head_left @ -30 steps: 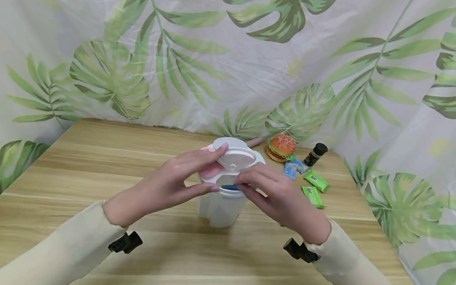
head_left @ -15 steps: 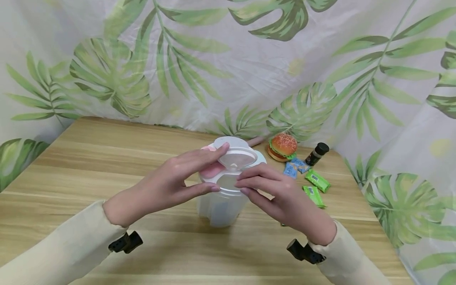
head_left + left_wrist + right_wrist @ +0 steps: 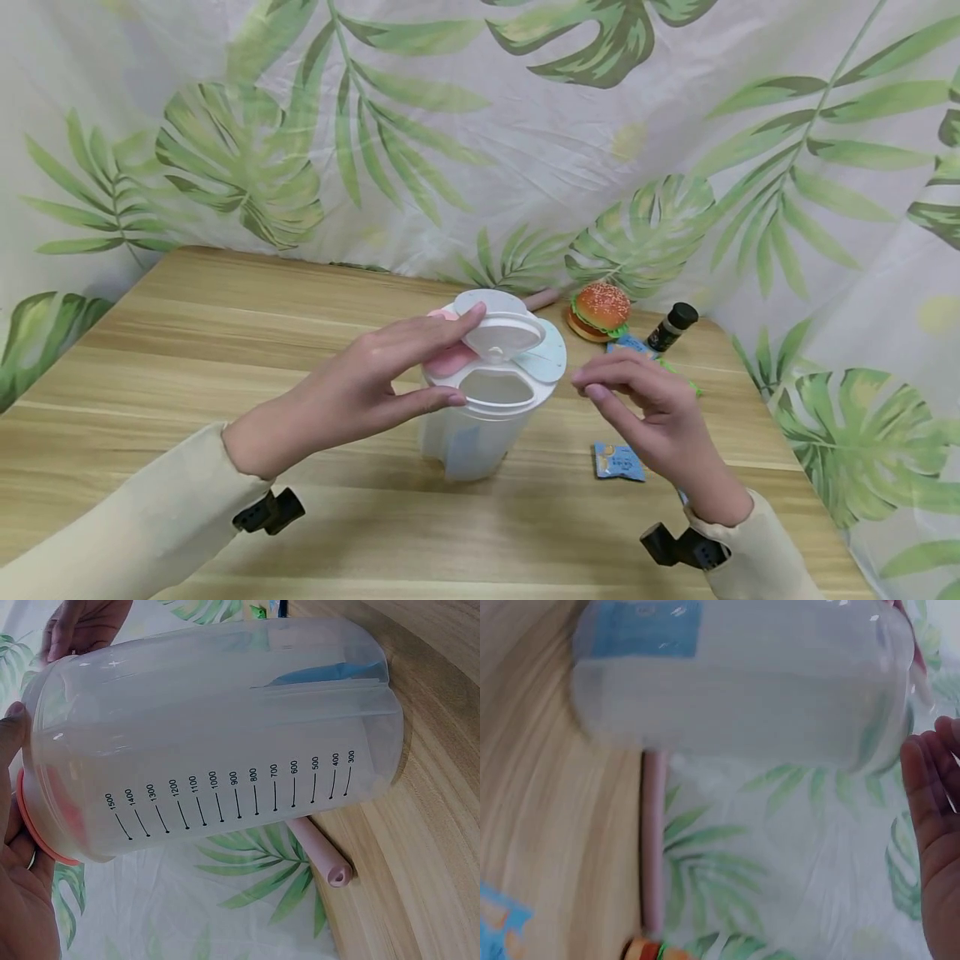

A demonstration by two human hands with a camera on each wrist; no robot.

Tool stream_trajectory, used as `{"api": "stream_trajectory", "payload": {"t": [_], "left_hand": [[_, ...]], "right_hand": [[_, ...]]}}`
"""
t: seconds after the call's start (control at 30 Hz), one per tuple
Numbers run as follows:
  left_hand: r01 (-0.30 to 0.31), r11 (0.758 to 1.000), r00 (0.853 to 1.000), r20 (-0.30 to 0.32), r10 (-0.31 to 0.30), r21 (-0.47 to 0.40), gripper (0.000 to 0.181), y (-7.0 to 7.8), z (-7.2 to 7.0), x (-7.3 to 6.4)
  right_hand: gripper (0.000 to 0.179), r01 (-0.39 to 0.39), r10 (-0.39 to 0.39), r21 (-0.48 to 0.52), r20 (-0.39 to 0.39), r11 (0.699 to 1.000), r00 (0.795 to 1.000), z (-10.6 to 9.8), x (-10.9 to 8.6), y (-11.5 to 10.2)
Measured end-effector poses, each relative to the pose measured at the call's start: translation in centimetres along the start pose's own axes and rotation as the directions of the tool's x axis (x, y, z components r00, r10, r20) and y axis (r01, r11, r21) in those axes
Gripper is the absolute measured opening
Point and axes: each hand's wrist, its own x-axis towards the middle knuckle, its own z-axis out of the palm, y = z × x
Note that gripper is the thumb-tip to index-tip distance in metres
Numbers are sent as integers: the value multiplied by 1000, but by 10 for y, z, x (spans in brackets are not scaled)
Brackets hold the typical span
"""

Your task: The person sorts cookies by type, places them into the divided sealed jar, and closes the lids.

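Observation:
A clear plastic storage container [image 3: 480, 446] with a white lid and pastel flaps stands upright on the wooden table in the head view. My left hand [image 3: 352, 375] grips its top, fingers against the raised front flap [image 3: 504, 338], thumb at the rim of the uncovered opening [image 3: 497, 387]. Inside, a blue packet [image 3: 645, 630] shows through the wall near the bottom in both wrist views. My right hand [image 3: 652, 400] hovers to the container's right, fingers loosely bent with nothing between them. Below it, a blue snack packet [image 3: 618, 462] lies on the table.
A toy hamburger [image 3: 600, 311], a black-capped bottle [image 3: 672, 326] and another blue packet [image 3: 632, 343] are at the back right. Green packets are mostly hidden behind the right hand. Behind the container lies a pink rolling-pin-like rod [image 3: 322, 853]. A leaf-print cloth [image 3: 420, 150] hangs behind.
A blue packet pinched by my right hand at the opening has dropped into the container. That hand has then moved away to the right. My left hand keeps its hold.

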Motion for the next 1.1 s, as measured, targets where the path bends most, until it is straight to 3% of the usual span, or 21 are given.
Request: {"api": "stream_trajectory", "payload": {"t": [0.07,0.13,0.2,0.23,0.33,0.47,0.57,0.63,0.77,0.97,1.1], "left_hand": [[0,1000,1000,-1,0,3,83,0,0,0],[2,1000,1000,-3,-2,3,83,0,0,0],[6,1000,1000,-3,-6,1,83,0,0,0],[7,1000,1000,-3,-7,0,83,0,0,0],[5,1000,1000,-6,-5,-4,83,0,0,-1],[1,1000,1000,-7,-1,-15,83,1,0,-1],[5,1000,1000,-2,-5,-25,83,1,-1,0],[7,1000,1000,0,-7,-28,82,1,-1,1],[12,1000,1000,4,-12,-26,82,2,-1,1],[13,1000,1000,4,-13,-24,83,2,-1,1],[11,1000,1000,3,-11,-22,82,2,-1,1]], "right_hand": [[17,-67,69,-61,16,996,998,-6,-9,4],[25,-159,169,-165,46,973,985,-12,-19,8],[29,-257,293,-286,91,923,952,-18,-28,13],[28,-300,358,-341,120,891,926,-21,-33,16],[23,-399,531,-452,213,797,820,-29,-44,24],[26,-482,703,-551,310,681,640,-37,-58,30],[32,-505,770,-602,336,618,542,-41,-67,33],[36,-514,797,-624,340,589,499,-41,-72,35],[42,-525,827,-651,328,549,457,-37,-77,38],[41,-484,827,-694,305,533,473,-35,-76,42],[39,-492,841,-709,281,506,462,-34,-76,44]]}}
